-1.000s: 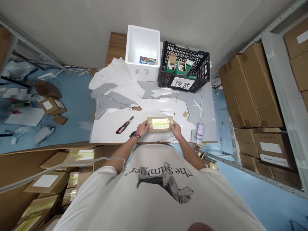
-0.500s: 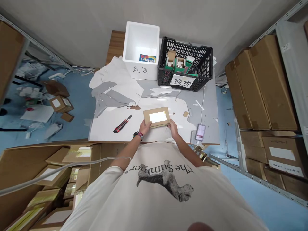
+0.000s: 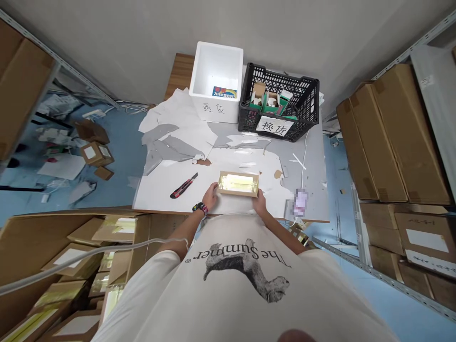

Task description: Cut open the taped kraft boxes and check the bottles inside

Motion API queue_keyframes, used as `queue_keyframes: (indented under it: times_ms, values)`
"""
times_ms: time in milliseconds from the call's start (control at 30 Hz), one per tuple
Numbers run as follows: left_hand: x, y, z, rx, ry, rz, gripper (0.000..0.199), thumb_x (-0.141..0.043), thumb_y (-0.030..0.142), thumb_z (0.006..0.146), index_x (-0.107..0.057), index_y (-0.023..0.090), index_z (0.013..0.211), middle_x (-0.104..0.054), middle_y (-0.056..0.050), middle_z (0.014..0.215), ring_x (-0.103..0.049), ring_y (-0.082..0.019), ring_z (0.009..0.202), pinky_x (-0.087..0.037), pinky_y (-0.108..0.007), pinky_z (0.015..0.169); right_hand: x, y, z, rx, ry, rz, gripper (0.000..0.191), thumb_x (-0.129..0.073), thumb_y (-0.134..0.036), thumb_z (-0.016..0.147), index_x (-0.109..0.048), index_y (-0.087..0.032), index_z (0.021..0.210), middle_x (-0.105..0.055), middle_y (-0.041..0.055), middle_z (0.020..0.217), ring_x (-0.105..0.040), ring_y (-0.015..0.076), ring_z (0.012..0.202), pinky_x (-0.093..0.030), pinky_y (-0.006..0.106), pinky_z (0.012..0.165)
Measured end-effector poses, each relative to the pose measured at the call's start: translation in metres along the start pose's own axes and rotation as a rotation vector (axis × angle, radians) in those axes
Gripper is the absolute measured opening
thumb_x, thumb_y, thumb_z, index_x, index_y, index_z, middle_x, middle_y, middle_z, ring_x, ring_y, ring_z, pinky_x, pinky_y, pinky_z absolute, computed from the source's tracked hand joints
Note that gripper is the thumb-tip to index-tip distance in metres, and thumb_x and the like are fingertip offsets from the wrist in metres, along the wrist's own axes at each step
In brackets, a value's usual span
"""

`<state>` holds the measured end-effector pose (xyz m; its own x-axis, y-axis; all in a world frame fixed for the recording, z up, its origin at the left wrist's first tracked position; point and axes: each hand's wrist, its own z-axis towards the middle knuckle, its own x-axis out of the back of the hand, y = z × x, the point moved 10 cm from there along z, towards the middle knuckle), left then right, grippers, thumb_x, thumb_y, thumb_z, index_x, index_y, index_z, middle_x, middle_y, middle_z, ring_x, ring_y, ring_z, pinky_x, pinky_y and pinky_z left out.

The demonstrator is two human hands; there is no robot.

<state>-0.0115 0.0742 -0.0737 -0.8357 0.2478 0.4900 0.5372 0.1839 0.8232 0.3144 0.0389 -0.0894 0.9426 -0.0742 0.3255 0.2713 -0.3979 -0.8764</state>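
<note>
A small cardboard box with shiny yellowish tape across its upper face is held between my two hands, near the front edge of the table. My left hand closes on the box's left end. At its right end, my right hand grips the corner. To the left of the box, a red and black utility knife lies on the white table covering, its blade end pointing away to the right.
Behind stand a white foam box with a blue booklet inside and a black plastic crate holding green cartons. A blurred-out phone-like item with a cable lies at right. A large carton of parcels stands front left; shelves flank both sides.
The box has been turned in my hands: the white label face has gone from view and a taped face now shows. My head view has shifted slightly.
</note>
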Motion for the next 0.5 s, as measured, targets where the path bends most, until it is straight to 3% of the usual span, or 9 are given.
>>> queue_keyframes:
  times_ms: [67,133,200,267,400,500]
  values:
    - [0.026,-0.012,0.0,-0.016,0.034,0.11,0.068,-0.064,0.013,0.081,-0.066,0.023,0.148,-0.069,-0.015,0.156,-0.057,-0.036,0.157,-0.037,-0.06,0.14,0.007,0.007,0.0,-0.045,-0.001,-0.006,0.04,-0.061,-0.036,0.079,-0.068,-0.025,0.117,-0.082,0.0133,0.124,-0.075,0.0326,0.123,-0.062,0.051,0.109]
    - [0.067,-0.031,-0.003,0.031,0.162,0.26,0.063,-0.065,0.011,0.082,-0.067,0.018,0.145,-0.063,-0.019,0.164,-0.049,-0.039,0.163,-0.03,-0.061,0.142,0.017,0.008,0.002,-0.06,0.003,-0.031,0.039,-0.059,-0.04,0.081,-0.072,-0.023,0.114,-0.083,0.0147,0.127,-0.076,0.0331,0.123,-0.061,0.052,0.109]
    - [0.114,-0.057,-0.013,0.184,0.332,0.394,0.065,-0.067,0.012,0.085,-0.06,0.011,0.15,-0.051,-0.025,0.173,-0.041,-0.044,0.166,-0.029,-0.064,0.14,0.031,0.003,0.005,-0.054,0.049,-0.055,0.04,-0.056,-0.042,0.083,-0.075,-0.023,0.113,-0.083,0.0154,0.13,-0.077,0.0327,0.12,-0.06,0.052,0.111]
    - [0.146,-0.081,-0.023,0.291,0.384,0.428,0.063,-0.069,0.016,0.088,-0.058,0.007,0.15,-0.05,-0.031,0.17,-0.042,-0.052,0.162,-0.033,-0.075,0.134,0.045,-0.006,0.006,-0.037,0.105,-0.063,0.041,-0.055,-0.044,0.085,-0.076,-0.023,0.113,-0.083,0.0149,0.132,-0.078,0.0317,0.118,-0.059,0.052,0.113]
    - [0.17,-0.11,-0.03,0.401,0.352,0.397,0.037,-0.076,0.03,0.088,-0.071,0.017,0.122,-0.071,-0.028,0.133,-0.061,-0.058,0.14,-0.047,-0.081,0.116,0.065,-0.031,0.005,0.015,0.182,-0.047,0.042,-0.054,-0.044,0.088,-0.077,-0.023,0.116,-0.083,0.0146,0.133,-0.077,0.0303,0.113,-0.061,0.05,0.11]
    - [0.159,-0.097,-0.015,0.316,0.346,0.198,0.032,-0.074,0.045,0.094,-0.07,0.021,0.114,-0.074,-0.02,0.109,-0.072,-0.049,0.123,-0.056,-0.072,0.106,0.075,-0.057,0.002,0.088,0.257,-0.054,0.045,-0.051,-0.046,0.093,-0.077,-0.021,0.119,-0.081,0.0165,0.132,-0.075,0.0296,0.116,-0.062,0.048,0.107]
